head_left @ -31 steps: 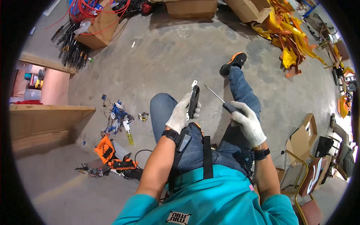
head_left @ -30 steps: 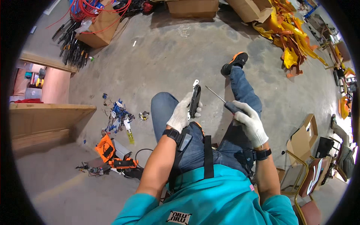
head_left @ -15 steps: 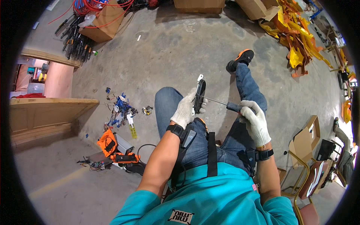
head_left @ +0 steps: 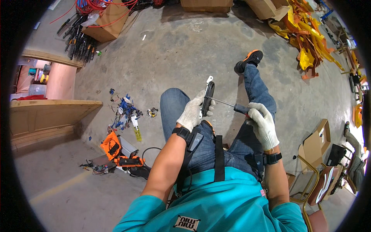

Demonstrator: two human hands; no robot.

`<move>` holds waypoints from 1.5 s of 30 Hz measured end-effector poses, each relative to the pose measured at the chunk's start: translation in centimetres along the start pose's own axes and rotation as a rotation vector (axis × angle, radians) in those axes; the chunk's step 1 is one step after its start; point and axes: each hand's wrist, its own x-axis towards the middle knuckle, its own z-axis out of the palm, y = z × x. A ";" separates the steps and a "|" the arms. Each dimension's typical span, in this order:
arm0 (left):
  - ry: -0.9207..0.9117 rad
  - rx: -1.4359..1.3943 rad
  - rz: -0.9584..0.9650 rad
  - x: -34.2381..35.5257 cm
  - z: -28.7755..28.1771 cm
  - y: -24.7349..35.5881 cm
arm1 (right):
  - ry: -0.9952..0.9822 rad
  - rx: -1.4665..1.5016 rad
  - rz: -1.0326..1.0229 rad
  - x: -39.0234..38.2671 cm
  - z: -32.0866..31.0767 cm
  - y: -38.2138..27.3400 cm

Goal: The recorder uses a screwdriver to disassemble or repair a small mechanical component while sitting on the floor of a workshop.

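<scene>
In my gloved left hand is a long, narrow black part with a pale metal edge and a small holed tab at its far end. My fingers wrap around it over my left thigh. My gloved right hand grips the dark handle of a screwdriver. Its thin shaft points left, and the tip meets the black part's side; the exact contact spot is too small to make out.
Left of my leg lie a heap of blue scraps and wires, a small pile of bits and an orange-and-grey device. A wooden panel stands farther left. Yellow and orange pieces are heaped at the far right, a chair nearer.
The black part and left hand have shifted slightly to the right in view. The right hand keeps its grip on the screwdriver, nearly still.
</scene>
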 end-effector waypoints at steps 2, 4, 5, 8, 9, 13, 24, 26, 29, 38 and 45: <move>0.009 0.009 0.004 0.0 -0.1 -0.1 | -0.004 0.003 0.003 0.0 0.1 -0.1; 0.015 0.017 0.006 0.0 -0.1 -0.1 | -0.007 0.006 0.014 -0.1 0.1 -0.1; 0.009 0.012 0.008 -0.1 -0.1 -0.1 | -0.007 0.006 0.014 0.0 0.1 0.0; 0.004 0.014 0.007 0.0 0.0 -0.1 | 0.001 -0.009 0.009 0.0 0.0 0.0; 0.005 0.020 0.004 -0.1 0.1 0.0 | -0.003 0.017 0.039 0.0 0.0 -0.1; 0.014 0.024 0.003 -0.3 0.4 0.2 | -0.007 -0.012 0.031 -0.2 -0.1 -0.6; 0.089 0.151 -0.011 -0.8 1.6 0.4 | 0.020 -0.032 -0.139 0.5 -0.7 0.9; 0.096 0.162 -0.029 -0.7 1.6 0.5 | 0.027 -0.007 -0.117 0.3 -0.4 0.0; 0.105 0.161 -0.027 -0.7 1.5 0.2 | 0.085 -0.038 0.108 0.3 -0.2 -1.3; 0.136 0.170 -0.035 -0.9 2.0 0.3 | 0.007 0.051 -0.100 1.4 -2.0 1.6; 0.127 0.226 -0.052 -1.3 2.5 0.4 | 0.065 -0.018 0.066 1.7 -1.6 0.2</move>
